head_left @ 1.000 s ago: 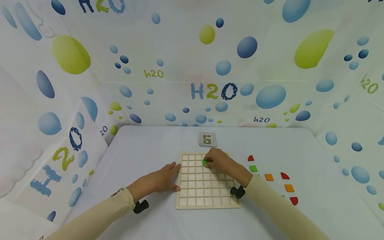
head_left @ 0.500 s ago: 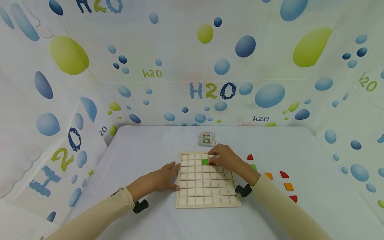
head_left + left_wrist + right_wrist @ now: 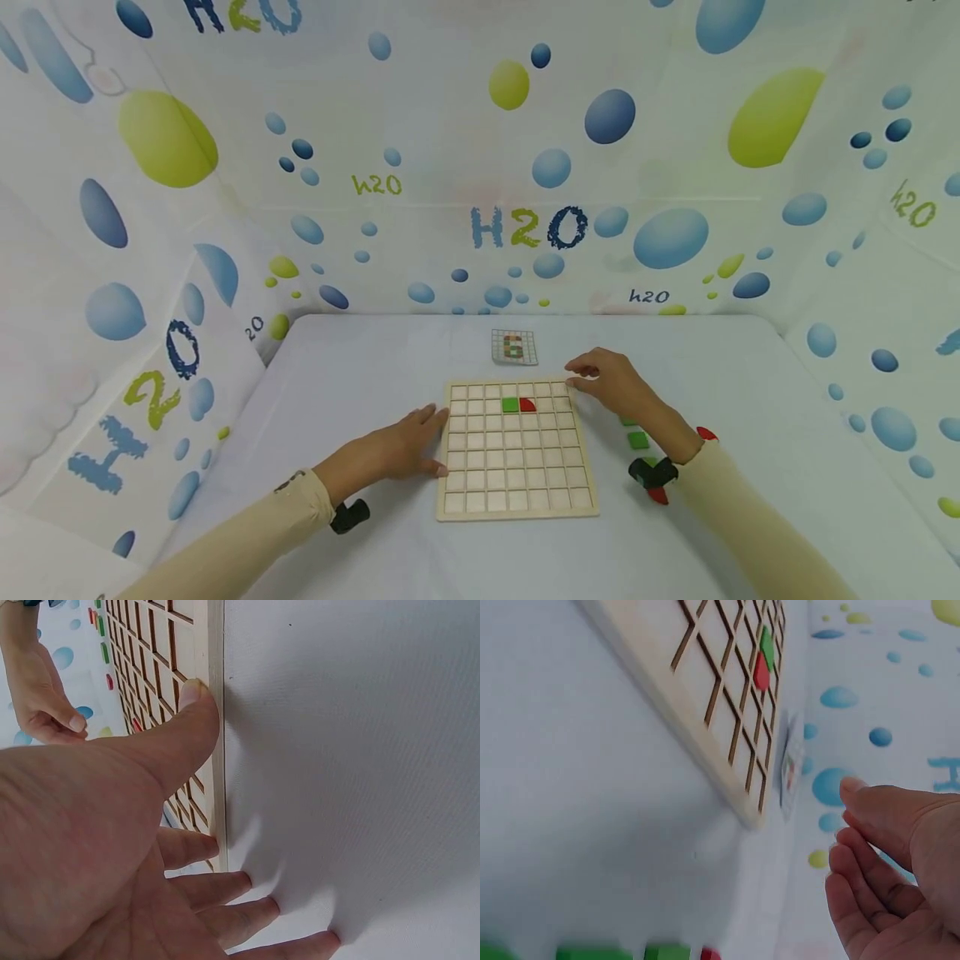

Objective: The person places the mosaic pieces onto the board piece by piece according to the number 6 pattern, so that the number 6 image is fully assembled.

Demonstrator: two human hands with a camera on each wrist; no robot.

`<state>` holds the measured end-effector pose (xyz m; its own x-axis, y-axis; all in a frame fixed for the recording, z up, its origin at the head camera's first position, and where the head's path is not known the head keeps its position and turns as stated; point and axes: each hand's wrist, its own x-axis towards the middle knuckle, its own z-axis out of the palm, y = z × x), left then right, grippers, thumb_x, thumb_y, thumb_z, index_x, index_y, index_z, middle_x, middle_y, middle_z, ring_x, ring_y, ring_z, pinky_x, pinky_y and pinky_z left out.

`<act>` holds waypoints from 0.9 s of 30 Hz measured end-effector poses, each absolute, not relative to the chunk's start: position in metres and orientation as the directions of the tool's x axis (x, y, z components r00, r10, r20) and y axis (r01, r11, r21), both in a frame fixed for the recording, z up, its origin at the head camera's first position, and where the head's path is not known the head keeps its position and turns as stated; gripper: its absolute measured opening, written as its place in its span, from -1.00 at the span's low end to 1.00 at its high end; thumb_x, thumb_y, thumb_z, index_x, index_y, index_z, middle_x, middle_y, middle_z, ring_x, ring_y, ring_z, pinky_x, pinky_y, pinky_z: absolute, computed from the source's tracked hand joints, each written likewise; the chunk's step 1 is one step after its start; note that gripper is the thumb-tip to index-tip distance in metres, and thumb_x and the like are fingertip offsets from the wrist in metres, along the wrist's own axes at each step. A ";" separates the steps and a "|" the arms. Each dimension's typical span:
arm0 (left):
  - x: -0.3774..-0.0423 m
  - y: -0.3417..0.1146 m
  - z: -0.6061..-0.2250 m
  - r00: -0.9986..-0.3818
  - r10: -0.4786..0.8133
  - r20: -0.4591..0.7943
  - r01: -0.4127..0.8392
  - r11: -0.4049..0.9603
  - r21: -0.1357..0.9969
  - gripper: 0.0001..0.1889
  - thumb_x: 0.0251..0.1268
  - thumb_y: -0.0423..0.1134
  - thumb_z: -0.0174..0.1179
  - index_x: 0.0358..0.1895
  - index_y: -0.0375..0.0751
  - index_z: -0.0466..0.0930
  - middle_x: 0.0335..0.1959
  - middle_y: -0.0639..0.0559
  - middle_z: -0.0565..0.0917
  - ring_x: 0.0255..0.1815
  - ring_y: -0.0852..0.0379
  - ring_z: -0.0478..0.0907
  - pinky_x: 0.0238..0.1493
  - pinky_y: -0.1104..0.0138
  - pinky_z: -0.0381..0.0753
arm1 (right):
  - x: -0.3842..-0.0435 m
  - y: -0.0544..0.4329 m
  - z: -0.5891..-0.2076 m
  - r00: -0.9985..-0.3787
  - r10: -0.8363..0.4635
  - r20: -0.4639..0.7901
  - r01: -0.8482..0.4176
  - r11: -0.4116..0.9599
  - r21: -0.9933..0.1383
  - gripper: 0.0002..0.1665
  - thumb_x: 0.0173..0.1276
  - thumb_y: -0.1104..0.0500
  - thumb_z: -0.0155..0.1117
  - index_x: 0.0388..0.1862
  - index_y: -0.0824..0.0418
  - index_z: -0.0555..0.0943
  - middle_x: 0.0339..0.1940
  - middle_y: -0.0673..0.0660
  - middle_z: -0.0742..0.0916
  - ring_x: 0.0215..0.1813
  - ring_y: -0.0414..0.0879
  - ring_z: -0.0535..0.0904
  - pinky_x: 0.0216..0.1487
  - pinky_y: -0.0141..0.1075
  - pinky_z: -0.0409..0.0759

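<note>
A wooden grid board (image 3: 517,460) lies flat on the white-covered table. In one of its upper rows a green square tile (image 3: 510,405) and a red quarter-round tile (image 3: 527,405) sit side by side in neighbouring cells. My left hand (image 3: 401,446) rests at the board's left edge; the left wrist view has its thumb on the wooden frame and the other fingertips along the frame and on the cloth. Beside the board's upper right corner hovers my right hand (image 3: 618,387), fingers loosely bent. The right wrist view shows nothing between that thumb and fingers (image 3: 847,851).
Behind the board lies a small pattern card (image 3: 514,347) with a coloured figure on a grid. Right of the board are several green tiles (image 3: 638,440) and red tiles (image 3: 657,496), partly covered by my right arm. A printed curtain (image 3: 420,250) surrounds the table.
My right hand has let go of the red quarter-round tile next to the green one and moved right, off the board. My left hand has stayed at the left edge.
</note>
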<state>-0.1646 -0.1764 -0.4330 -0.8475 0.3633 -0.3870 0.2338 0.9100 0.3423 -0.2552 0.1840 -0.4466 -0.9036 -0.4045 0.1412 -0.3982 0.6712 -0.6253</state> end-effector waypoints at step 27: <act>-0.167 -0.177 -0.436 -0.853 0.359 -0.379 0.245 0.916 0.317 -0.01 0.37 0.06 0.42 0.68 -0.32 0.09 0.67 -0.44 0.10 0.68 -0.39 0.10 0.60 -0.19 0.25 | -0.253 0.270 -0.466 -0.958 -0.267 -0.109 -0.164 0.816 -0.554 -0.49 0.49 0.13 0.44 0.31 0.33 0.64 0.16 0.34 0.69 0.19 0.25 0.60 0.29 0.18 0.64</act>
<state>-0.1668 -0.1768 -0.4359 -0.8529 0.3589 -0.3792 0.2446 0.9163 0.3171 -0.2533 0.2696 -0.4663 -0.9575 -0.2670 -0.1091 -0.1645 0.8162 -0.5539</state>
